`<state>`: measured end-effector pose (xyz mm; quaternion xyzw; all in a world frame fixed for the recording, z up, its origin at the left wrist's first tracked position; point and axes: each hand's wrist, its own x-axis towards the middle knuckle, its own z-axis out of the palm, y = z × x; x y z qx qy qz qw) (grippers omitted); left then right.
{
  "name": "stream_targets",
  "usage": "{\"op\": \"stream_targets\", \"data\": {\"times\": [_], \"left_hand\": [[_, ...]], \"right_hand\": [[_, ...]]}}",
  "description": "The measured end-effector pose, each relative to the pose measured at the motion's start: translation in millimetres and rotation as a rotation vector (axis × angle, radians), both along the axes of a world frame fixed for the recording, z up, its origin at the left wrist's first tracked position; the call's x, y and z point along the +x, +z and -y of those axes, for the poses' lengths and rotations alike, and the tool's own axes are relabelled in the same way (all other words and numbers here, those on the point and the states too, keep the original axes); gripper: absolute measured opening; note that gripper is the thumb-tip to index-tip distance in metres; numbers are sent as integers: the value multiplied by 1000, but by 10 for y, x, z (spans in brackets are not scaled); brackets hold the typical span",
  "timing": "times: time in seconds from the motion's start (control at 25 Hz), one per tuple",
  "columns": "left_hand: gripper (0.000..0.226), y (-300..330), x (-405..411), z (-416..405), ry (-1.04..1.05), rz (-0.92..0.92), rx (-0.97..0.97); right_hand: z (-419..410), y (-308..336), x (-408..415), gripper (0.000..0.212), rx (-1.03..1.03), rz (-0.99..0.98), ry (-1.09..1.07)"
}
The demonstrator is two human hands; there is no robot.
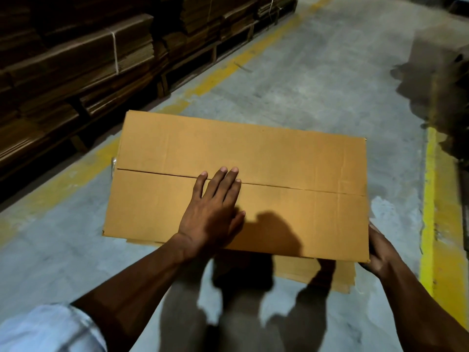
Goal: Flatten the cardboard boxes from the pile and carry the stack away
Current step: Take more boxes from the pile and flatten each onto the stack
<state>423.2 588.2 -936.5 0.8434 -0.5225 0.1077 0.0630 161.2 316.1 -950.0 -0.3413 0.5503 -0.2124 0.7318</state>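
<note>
Left hand point(213, 212) — fingers straight, together — should press the flat tan cardboard stack point(266, 158) squarely while right hand point(380, 252), fingers hidden, steadies its corner.

Person wore a pale blue-white sleeve point(48, 329) w/ faint stripes, rolled up above the left elbow; both forearms & hands were bare, no gloves/rings seen

left hand point(213, 214) flat on cardboard box point(266, 158), right hand point(380, 250) gripping corner
</note>
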Motion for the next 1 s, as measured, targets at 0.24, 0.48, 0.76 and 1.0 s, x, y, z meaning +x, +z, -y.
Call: {"op": "stream_targets", "data": {"times": [0.24, 0.48, 0.76, 1.0], "left_hand": [[82, 45, 25, 11, -8, 19, 15], [114, 336, 99, 67, -26, 30, 133], [59, 533, -138, 61, -36, 172, -77], [62, 866, -237, -3, -132, 67, -10]], "right_hand": [[50, 274, 253, 26, -740, -653, -284], [-864, 839, 1140, 42, -1627, -341, 834], [-1101, 1299, 1411, 45, -1257, -703, 1136], [-1030, 1773, 1665, 44, -868, -776, 1498]]}}
